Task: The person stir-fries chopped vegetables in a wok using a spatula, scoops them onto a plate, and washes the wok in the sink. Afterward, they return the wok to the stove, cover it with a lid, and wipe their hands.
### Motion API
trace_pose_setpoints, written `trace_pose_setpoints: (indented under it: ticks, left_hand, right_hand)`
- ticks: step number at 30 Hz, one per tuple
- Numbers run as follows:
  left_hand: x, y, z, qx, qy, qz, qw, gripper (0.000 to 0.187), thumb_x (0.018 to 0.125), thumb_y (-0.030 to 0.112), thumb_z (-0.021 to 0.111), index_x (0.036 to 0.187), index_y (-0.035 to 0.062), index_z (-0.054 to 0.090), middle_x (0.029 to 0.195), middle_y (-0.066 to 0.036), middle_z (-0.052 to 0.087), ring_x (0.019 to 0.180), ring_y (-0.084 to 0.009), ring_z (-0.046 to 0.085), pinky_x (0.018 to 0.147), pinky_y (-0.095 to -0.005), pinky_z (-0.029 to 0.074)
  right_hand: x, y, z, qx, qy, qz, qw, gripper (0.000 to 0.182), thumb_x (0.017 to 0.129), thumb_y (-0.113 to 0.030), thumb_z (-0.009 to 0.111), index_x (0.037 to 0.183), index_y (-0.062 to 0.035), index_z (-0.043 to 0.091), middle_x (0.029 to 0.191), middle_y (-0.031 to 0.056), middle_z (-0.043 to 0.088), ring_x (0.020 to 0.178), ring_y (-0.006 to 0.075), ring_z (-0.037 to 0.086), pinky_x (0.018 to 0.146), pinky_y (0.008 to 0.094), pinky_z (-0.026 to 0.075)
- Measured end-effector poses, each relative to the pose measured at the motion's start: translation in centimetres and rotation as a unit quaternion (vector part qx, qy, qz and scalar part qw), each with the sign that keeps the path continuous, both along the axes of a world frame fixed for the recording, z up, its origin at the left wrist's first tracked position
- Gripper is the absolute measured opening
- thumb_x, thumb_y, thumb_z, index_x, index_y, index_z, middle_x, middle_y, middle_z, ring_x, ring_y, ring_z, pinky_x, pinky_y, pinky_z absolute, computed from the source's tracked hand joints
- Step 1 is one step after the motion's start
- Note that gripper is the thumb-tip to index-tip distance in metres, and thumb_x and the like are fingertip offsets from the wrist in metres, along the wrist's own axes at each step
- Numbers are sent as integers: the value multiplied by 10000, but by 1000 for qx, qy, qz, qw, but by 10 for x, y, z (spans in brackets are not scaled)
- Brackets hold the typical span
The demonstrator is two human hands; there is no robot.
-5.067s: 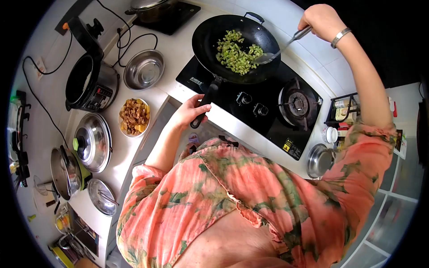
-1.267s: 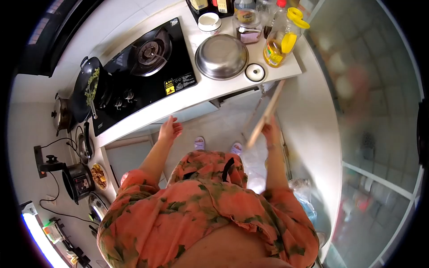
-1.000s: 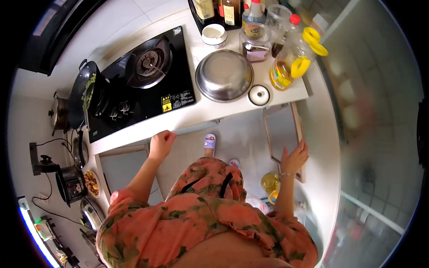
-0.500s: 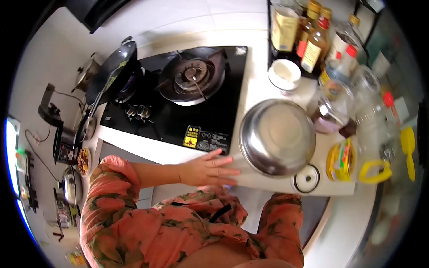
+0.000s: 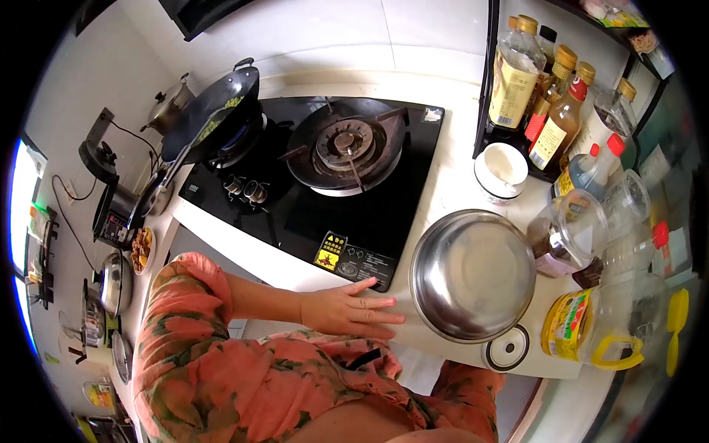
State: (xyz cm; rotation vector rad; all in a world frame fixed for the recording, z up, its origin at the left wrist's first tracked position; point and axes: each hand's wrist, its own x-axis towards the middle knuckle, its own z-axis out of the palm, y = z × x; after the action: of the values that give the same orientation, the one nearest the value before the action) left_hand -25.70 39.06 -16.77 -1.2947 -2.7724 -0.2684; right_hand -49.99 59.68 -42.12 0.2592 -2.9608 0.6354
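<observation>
My left hand (image 5: 347, 311) reaches in from the left, palm down with its fingers spread, and holds nothing. It is over the counter's front edge, by the lower right corner of the black gas stove (image 5: 310, 229). Just right of the fingertips, and apart from them, is a stainless steel bowl (image 5: 473, 277). A small white round piece with a dark ring (image 5: 507, 347) lies beside the bowl's lower rim. My right hand is out of view.
A wok (image 5: 181, 129) with green food and a long-handled utensil sits on the left burner; the right burner (image 5: 345, 144) is bare. White bowls (image 5: 501, 171), sauce bottles (image 5: 559, 133), a plastic jar (image 5: 567, 230) and a yellow-handled oil jug (image 5: 583, 325) stand at the right.
The view has shifted, so the stove and bowl appear lower and further right. My left hand stays spread near the stove's corner, with nothing taken hold of.
</observation>
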Motion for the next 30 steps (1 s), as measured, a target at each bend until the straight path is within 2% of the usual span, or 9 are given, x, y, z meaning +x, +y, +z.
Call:
trace_pose_setpoints:
  ticks: [11, 13, 16, 19, 23, 25, 29, 30]
  left_hand:
    - [1, 3, 3, 17, -28, -1, 999, 357, 866, 186, 493, 1222, 191, 530, 1462, -48, 248, 1388, -268, 35, 1073, -537, -1]
    - [1, 2, 2, 43, -23, 3, 999, 395, 814, 212, 558, 1204, 155, 529, 1462, -64, 236, 1384, -266, 73, 1067, -558, 69]
    - [1, 2, 6, 42, -58, 4, 997, 407, 795, 214, 579, 1195, 154, 532, 1463, -65, 229, 1383, -266, 78, 1070, -555, 77]
    - [0, 3, 3, 43, -17, 8, 999, 416, 779, 217, 595, 1185, 150, 534, 1468, -65, 216, 1383, -264, 79, 1073, -553, 80]
    - [-1, 2, 2, 56, -36, 7, 998, 408, 774, 218, 599, 1172, 153, 539, 1466, -66, 219, 1384, -261, 79, 1073, -553, 83]
    - [0, 1, 1, 37, -30, 12, 999, 329, 831, 269, 564, 1146, 172, 580, 1454, -42, 263, 1387, -253, 52, 1079, -531, 13]
    - [0, 3, 3, 35, -29, 20, 999, 322, 827, 274, 566, 1130, 169, 588, 1453, -44, 264, 1388, -249, 50, 1077, -536, 5]
    - [0, 3, 3, 38, -20, 18, 999, 350, 798, 250, 580, 1134, 154, 576, 1457, -51, 252, 1387, -252, 60, 1077, -539, 23]
  right_hand:
    - [3, -6, 11, 2, -2, -2, 1000, 577, 750, -202, 619, 1252, 5, 424, 1298, 225, 403, 1246, 378, 327, 1029, 513, 245]
    - [2, -10, 13, 1, -1, -2, 1000, 580, 749, -204, 619, 1253, 5, 422, 1300, 224, 402, 1247, 377, 326, 1030, 514, 244]
    - [3, -12, 17, 4, -3, -1, 1000, 583, 749, -207, 619, 1255, 5, 420, 1302, 223, 400, 1249, 376, 324, 1031, 515, 241]
    - [11, -15, 16, 5, -6, -1, 1000, 587, 749, -210, 619, 1257, 5, 417, 1304, 222, 399, 1250, 375, 323, 1032, 517, 239]
    - [1, -18, 19, 8, -6, -2, 1000, 592, 749, -215, 619, 1259, 5, 414, 1306, 221, 396, 1252, 374, 321, 1034, 519, 236]
    - [-3, -21, 22, 8, -6, -3, 1000, 595, 749, -217, 619, 1261, 5, 413, 1308, 220, 395, 1253, 373, 320, 1034, 520, 234]
    - [-4, -25, 22, 6, -8, -4, 1000, 600, 749, -221, 619, 1263, 5, 409, 1310, 219, 393, 1255, 371, 318, 1036, 522, 231]
    - [-2, -26, 23, 2, -7, -3, 1000, 601, 749, -222, 619, 1264, 5, 409, 1311, 219, 392, 1256, 371, 318, 1036, 522, 230]
